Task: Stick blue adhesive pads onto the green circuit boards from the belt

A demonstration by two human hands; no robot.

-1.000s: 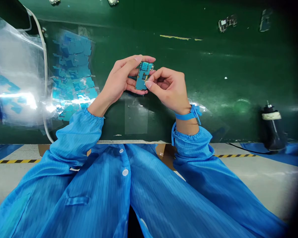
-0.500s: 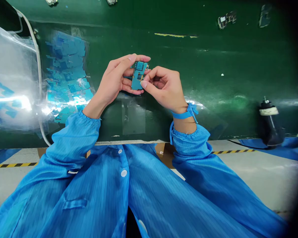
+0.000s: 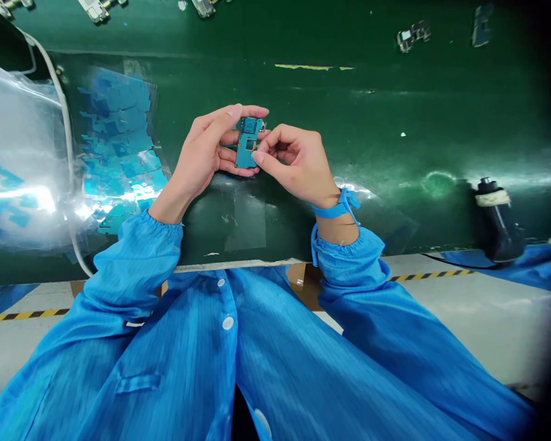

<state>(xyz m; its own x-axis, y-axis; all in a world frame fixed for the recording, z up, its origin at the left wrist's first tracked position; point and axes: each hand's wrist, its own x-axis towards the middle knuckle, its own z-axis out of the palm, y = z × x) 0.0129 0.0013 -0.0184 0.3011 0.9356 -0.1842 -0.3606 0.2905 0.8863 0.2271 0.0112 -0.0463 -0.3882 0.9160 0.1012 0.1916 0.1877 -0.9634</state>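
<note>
A small teal circuit board [image 3: 247, 143] is held upright above the green table [image 3: 395, 153], between both hands. My left hand [image 3: 206, 156] wraps round its left side, fingers curled behind and over its top. My right hand [image 3: 290, 162] pinches the board's right edge with thumb and forefinger, the other fingers curled in. A blue strap [image 3: 337, 209] circles my right wrist.
A clear bag of several blue parts [image 3: 119, 144] lies left of the hands, with more shiny plastic bags [image 3: 18, 153] and a white cable [image 3: 67, 141] at far left. A black bottle [image 3: 498, 220] stands at the right edge. Small metal parts [image 3: 411, 35] lie at the table's back.
The board and both hands have drifted slightly left in view. The grip on the board looks the same.
</note>
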